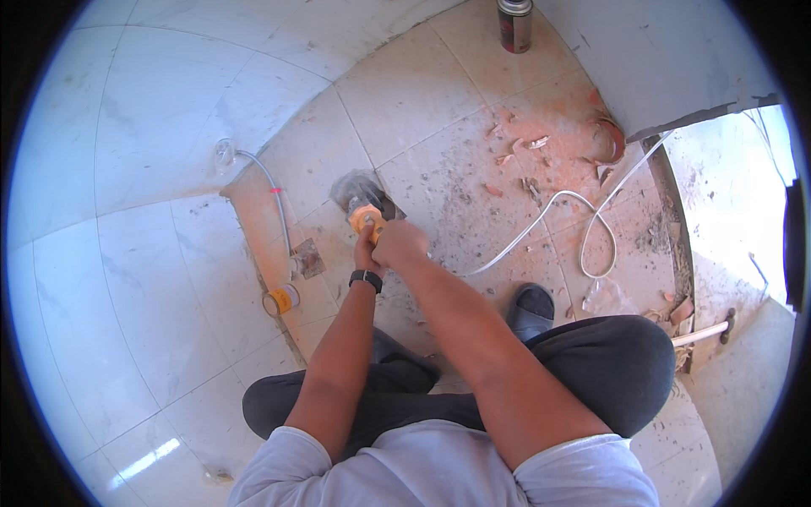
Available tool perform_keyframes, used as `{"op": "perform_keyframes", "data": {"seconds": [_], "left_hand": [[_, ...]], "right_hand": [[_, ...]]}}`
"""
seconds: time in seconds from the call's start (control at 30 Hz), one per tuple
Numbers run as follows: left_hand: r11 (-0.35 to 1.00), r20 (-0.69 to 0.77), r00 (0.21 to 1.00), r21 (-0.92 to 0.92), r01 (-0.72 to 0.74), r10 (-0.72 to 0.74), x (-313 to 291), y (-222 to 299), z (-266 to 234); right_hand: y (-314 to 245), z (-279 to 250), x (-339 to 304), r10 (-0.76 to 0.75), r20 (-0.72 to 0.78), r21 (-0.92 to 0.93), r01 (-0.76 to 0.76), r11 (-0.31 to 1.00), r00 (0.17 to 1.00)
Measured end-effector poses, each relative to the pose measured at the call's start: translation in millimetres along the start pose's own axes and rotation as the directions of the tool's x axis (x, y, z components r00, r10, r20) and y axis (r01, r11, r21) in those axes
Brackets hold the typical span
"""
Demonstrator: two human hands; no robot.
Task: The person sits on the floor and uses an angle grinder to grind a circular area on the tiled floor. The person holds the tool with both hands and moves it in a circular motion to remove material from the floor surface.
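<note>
Both of my hands are closed together around a yellow-orange power tool (365,218), whose exact kind is hidden by my grip. My left hand (365,251) wraps it from the left, with a dark watch on that wrist. Against its right side and rear, my right hand (402,243) grips it. The tool's front end meets a dark square opening (391,208) in the tiled floor, where crumpled, greyish clear plastic (355,183) lies. A white cord (553,201) loops across the floor on the right and passes out of sight behind my right forearm.
Left of my hands stand a yellow-labelled tin (281,299) and a grey hose (277,198) running to the wall. A spray can (514,27) stands at the far end. Orange dust and broken pieces (532,144) cover the right floor, beside a curved reddish piece (610,142).
</note>
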State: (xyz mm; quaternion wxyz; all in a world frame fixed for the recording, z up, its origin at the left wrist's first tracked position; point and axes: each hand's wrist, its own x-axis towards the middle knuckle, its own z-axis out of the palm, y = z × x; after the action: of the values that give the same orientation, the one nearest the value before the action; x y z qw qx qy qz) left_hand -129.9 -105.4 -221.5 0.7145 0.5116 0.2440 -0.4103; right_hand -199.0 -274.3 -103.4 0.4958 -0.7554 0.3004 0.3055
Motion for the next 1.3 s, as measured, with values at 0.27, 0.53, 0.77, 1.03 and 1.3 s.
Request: {"op": "perform_keyframes", "data": {"seconds": [0.27, 0.53, 0.77, 1.03, 1.3], "left_hand": [[0.999, 0.038, 0.998, 0.031, 0.041, -0.042, 0.0, 5.2, -8.4], [0.997, 0.085, 0.996, 0.075, 0.023, -0.029, -7.3, 8.8, -3.7], [0.999, 0.075, 0.997, 0.022, 0.027, -0.028, -11.1, 8.5, -4.3], [0.995, 0.036, 0.995, -0.029, -0.097, 0.098, 1.8, -6.1, -1.8], [0.988, -0.037, 0.989, 0.063, -0.139, 0.141, -3.2, -5.5, 10.6]], "right_hand": [[-3.7, 12.2, -0.1, 0.053, -0.004, 0.042, -0.053, 0.998, 0.999], [-7.3, 16.4, -3.6, 0.092, -0.015, 0.072, -0.091, 0.993, 0.996], [-9.7, 24.3, -6.5, 0.047, -0.124, 0.031, -0.043, 0.999, 0.991], [4.6, -5.9, 6.1, -0.090, 0.019, -0.081, 0.091, 0.993, 0.996], [8.2, -19.8, 5.6, -0.059, 0.040, -0.044, 0.061, 0.997, 0.997]]}}
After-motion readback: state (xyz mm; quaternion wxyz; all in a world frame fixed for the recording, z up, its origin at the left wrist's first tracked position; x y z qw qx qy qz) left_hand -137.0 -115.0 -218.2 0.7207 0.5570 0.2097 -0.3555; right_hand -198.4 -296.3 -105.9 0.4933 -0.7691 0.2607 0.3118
